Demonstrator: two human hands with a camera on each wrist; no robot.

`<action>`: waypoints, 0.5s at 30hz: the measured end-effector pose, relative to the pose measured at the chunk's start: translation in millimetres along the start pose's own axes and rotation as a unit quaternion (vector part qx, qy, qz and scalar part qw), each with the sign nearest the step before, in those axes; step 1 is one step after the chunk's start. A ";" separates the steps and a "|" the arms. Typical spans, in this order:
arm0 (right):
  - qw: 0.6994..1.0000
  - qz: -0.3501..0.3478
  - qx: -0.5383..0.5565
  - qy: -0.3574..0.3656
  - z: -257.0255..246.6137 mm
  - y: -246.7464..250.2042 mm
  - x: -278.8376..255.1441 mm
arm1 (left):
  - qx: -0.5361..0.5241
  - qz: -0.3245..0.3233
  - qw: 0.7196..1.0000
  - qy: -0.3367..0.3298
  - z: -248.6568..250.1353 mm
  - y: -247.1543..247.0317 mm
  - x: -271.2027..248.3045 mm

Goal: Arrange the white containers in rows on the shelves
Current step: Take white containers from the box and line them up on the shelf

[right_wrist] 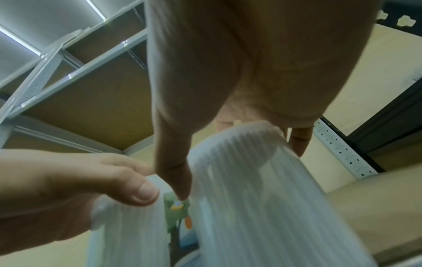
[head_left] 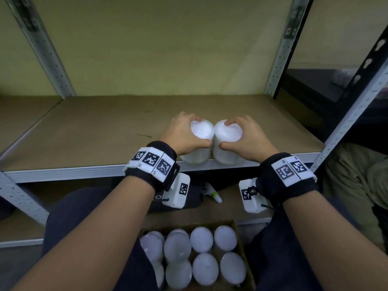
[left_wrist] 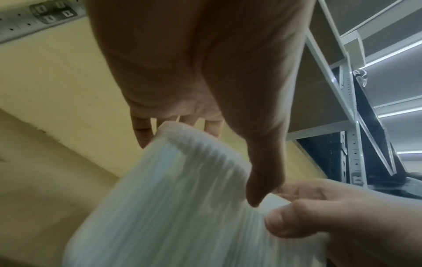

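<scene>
The box (head_left: 241,232) of white tubs (head_left: 202,239) at 6 o'clock is cut off by the bottom edge. In both wrist views the tubs look blurry, and palms hide most fingers.

Your left hand (head_left: 183,134) wraps the left white ribbed plastic container (head_left: 200,131); your right hand (head_left: 243,136) wraps the right white ribbed plastic container (head_left: 227,133). Both stand side by side, touching, at the front edge of the brown board shelf (head_left: 105,131), right of its middle. Below, between your knees, the open cardboard box (head_left: 241,238) holds more white round-topped containers (head_left: 201,238) in rows.
</scene>
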State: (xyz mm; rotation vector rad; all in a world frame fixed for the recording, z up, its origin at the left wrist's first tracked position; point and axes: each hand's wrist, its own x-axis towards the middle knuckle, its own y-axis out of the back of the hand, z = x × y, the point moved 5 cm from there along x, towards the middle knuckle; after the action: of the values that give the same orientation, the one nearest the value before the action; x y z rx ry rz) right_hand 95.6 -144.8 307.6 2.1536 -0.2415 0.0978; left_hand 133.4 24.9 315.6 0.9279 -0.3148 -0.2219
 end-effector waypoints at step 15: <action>1.000 -0.019 -0.002 0.008 4.6 -1.2 6.7 | 0.003 -0.030 1.000 -0.008 -8.3 -4.9 7.9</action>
State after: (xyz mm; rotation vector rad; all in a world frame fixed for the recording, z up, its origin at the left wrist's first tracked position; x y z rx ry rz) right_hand 102.3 -148.8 305.2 2.1514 -0.1902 0.0932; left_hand 143.5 25.7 308.4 0.9420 -0.3033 -0.2841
